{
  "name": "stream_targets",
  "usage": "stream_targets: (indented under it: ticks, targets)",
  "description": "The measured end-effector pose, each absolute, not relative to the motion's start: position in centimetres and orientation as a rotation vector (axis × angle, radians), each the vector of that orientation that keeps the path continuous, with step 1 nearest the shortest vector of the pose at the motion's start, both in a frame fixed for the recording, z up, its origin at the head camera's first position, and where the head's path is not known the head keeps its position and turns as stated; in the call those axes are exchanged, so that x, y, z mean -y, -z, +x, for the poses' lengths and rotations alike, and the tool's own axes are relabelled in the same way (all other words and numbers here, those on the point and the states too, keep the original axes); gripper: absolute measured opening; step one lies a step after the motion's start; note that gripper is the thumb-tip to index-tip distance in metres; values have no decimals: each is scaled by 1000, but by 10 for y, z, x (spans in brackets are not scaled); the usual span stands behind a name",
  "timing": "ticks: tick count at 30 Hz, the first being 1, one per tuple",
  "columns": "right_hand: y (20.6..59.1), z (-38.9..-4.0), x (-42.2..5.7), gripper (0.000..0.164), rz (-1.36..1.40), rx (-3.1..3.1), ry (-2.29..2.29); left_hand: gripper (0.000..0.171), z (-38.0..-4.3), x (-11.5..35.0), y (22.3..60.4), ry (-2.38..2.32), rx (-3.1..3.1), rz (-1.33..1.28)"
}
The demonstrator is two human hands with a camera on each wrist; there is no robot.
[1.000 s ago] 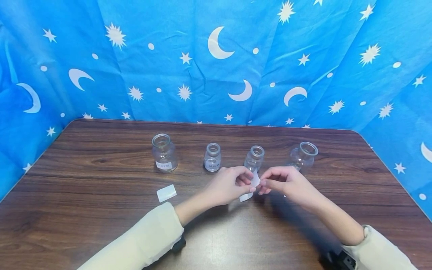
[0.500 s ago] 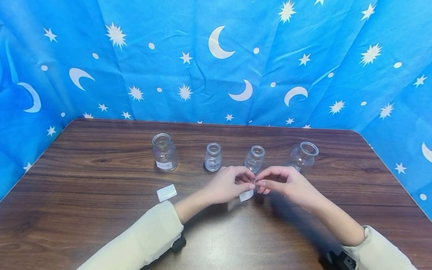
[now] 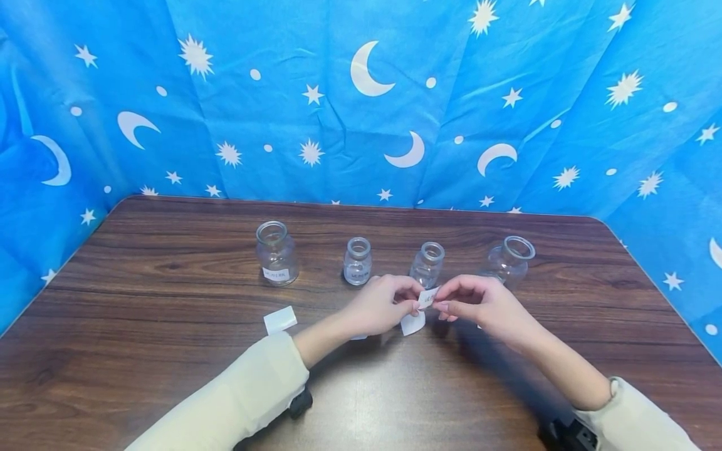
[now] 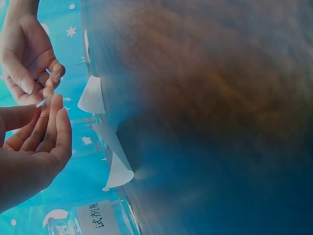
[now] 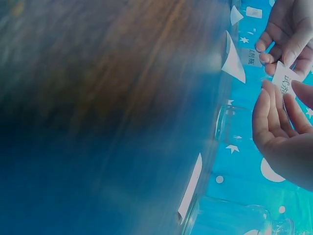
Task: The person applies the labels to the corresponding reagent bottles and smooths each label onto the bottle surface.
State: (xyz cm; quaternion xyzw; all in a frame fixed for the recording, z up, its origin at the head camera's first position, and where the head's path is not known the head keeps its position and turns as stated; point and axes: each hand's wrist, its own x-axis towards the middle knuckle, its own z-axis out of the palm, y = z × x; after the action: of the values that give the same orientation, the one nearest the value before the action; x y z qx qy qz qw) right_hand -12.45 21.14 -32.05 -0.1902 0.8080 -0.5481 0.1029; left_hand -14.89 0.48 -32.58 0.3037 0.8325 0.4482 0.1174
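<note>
Thumb and fingers of the left hand (image 3: pixel 383 305) pinch one edge of a small white rectangular paper label with dark print (image 3: pixel 428 297), while the right hand (image 3: pixel 482 300) holds the opposite edge between thumb and fingertips. Both hands are closed only at the tips, the remaining fingers loosely bent. The label hangs above the table between them, its printed face showing to the right wrist camera. Just beyond the paired fingertips stands a small clear glass jar with a thick rim (image 3: pixel 427 266), on which I see no label, though its lower part is partly hidden. Below the fingertips lies a curled white paper piece (image 3: pixel 413 324). Beyond the left hand stands a small clear glass jar bearing a white label (image 3: pixel 358 263); a larger labelled clear glass jar (image 3: pixel 276 257) is well off to its left, and a wide clear glass jar (image 3: pixel 507 260) stands just past the right hand. To handle the label well, it seems best to grip only its outermost edges, keep light, even tension so that it neither folds nor creases, and hold the print level and upright relative to the glass beyond the hands.
</note>
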Motion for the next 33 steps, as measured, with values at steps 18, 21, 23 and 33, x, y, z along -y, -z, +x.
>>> stream_targets:
  ticks: [18,21,23,33]
  targets:
    - [326,-133,-214,5,-415,-2578,1432,11,-164,-7,326,-1208,-2453,847]
    - [327,-136,-214,4,-426,-2582,1428,11,-167,-9,327,-1184,-2478,808]
    - [328,-137,-213,4,-426,-2590,1426,10,-168,-11,327,-1156,-2499,789]
    - [327,-146,-211,3,-404,-2763,1319,13,-171,-18,326,-1075,-2570,742]
